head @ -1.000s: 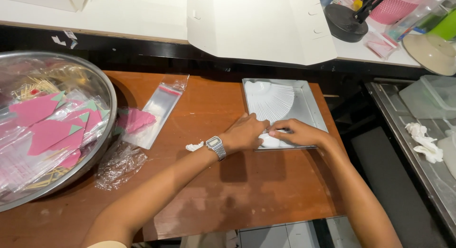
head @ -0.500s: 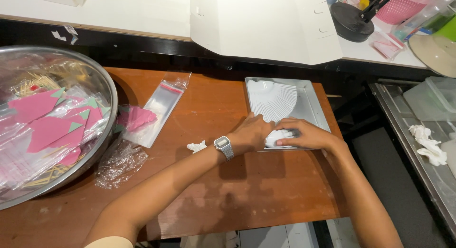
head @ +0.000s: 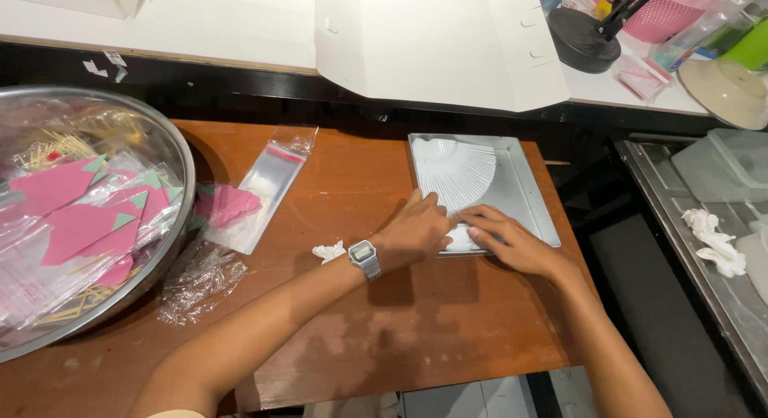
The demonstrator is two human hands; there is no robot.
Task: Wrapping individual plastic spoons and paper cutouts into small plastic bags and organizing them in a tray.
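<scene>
Left hand (head: 416, 230) and right hand (head: 512, 242), fingers flat and together, press white fanned paper liners (head: 456, 174) in a metal tray (head: 524, 186) on the wooden surface (head: 360, 322); nothing clamped.

The tray (head: 524, 190) I am working in is a shallow, square metal one, dull silver, with low upright walls. It sits flat near the right end of the brown wooden table, its near edge just under my fingers. Inside it lies a white pleated paper fan (head: 458, 174), spread open into a rounded wedge with fine ribs running out toward the far left corner of the tray. The fan lies flat on the tray's floor and fills most of its left half; the right half is bare metal. The narrow end of the fan points toward me and is partly hidden beneath my fingertips.
</scene>
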